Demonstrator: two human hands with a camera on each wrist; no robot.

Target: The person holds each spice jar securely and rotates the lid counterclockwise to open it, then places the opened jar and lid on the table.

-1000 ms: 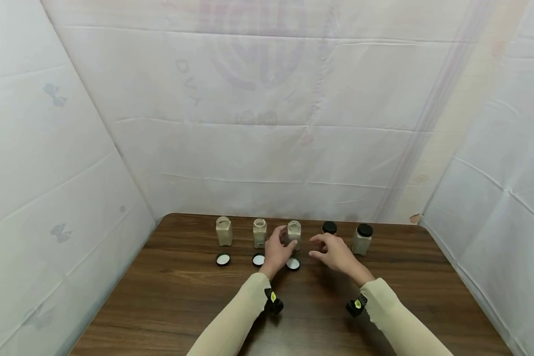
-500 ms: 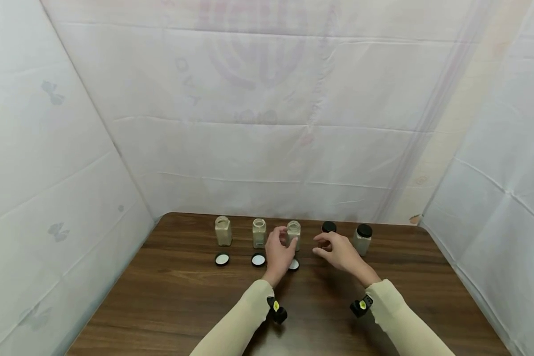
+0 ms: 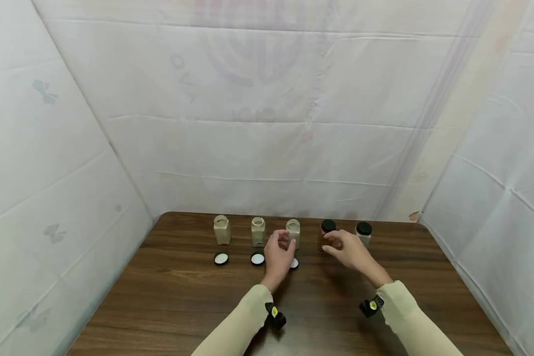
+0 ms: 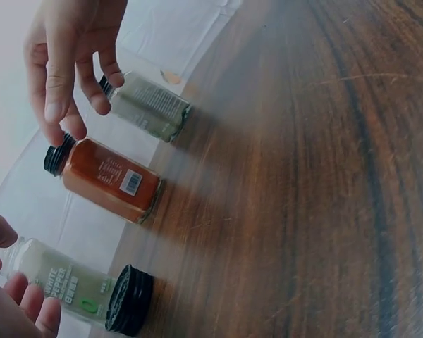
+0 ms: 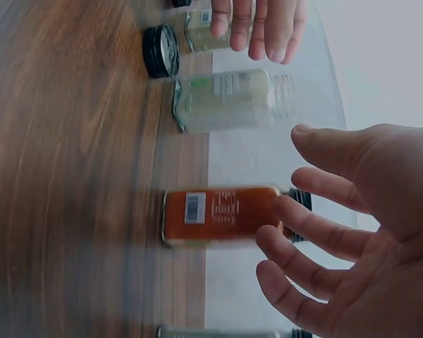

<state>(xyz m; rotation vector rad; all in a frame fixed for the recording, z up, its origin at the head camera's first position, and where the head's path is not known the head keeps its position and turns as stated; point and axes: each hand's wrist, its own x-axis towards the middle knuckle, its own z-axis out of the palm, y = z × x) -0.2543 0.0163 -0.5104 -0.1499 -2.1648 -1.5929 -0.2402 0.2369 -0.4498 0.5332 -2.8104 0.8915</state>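
White sheeting walls in the dark wooden table (image 3: pixel 169 296), where five spice jars stand in a row at the far edge. Your right hand (image 3: pixel 349 249) reaches for the red spice jar (image 3: pixel 325 236), fourth from the left and capped in black; the right wrist view shows the fingers (image 5: pixel 317 232) spread and loose, barely at the glass, grasping nothing yet. Your left hand (image 3: pixel 278 254) hovers by the white pepper jar (image 3: pixel 293 232), fingers relaxed and apart from it, its black lid (image 4: pixel 129 300) lying on the table in front. That jar is uncapped, so a careless sweep of your left hand could tip it and spill powder. On the right, the capped green-grey jar (image 3: pixel 363 233) stands just beside the red one; close your fingers too wide and you could knock it over.
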